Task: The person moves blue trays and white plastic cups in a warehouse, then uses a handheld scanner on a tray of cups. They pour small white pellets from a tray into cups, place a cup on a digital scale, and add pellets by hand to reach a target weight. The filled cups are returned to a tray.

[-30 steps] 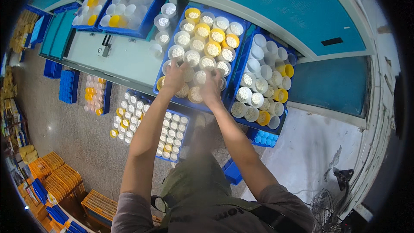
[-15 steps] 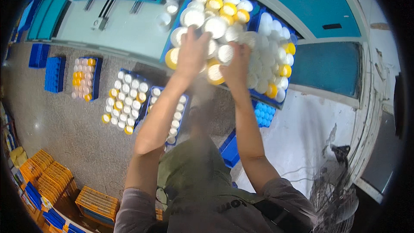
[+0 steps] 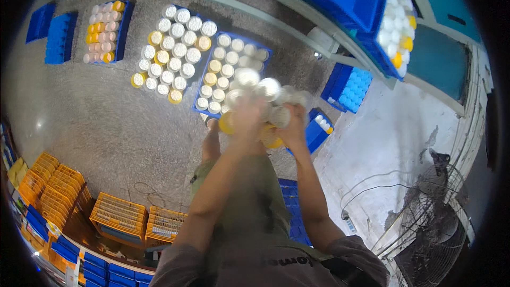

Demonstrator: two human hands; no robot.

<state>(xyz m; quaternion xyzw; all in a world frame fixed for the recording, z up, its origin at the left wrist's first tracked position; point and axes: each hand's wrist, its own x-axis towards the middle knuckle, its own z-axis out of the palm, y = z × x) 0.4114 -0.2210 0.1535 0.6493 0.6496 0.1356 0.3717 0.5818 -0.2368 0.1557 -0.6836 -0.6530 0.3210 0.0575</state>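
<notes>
fingers of both hands are curled around a bunch of white and yellow bobbins (image 3: 268, 101), pinching them between the palms; the bunch is blurred by motion, so the number held cannot be told. the left hand (image 3: 245, 118) grips the near left side of the bunch, the right hand (image 3: 294, 122) the right side, with both forearms raised from the lower edge. the bunch hangs in the air above the floor, over the near corner of a blue crate (image 3: 232, 77) that lies on the floor and is partly filled with upright bobbins, mostly white, a few yellow.

just left of it lies a second blue crate (image 3: 172, 48) packed with the same bobbins, and farther left a third crate (image 3: 105, 32) with pink and yellow ones, beside empty blue crates (image 3: 56, 37). up right, a raised blue bin (image 3: 396, 21) on the surface holds more white and yellow bobbins. small blue crates (image 3: 348, 87) stand on the floor to the right; orange crates (image 3: 119, 215) are stacked at lower left, and a wire fan guard (image 3: 425, 223) at lower right.

judged step: carrying, a handful in transit above the floor crate. the next move would call for lowering the bunch over open slots and loosening the grip one piece at a time, keeping each upright.
</notes>
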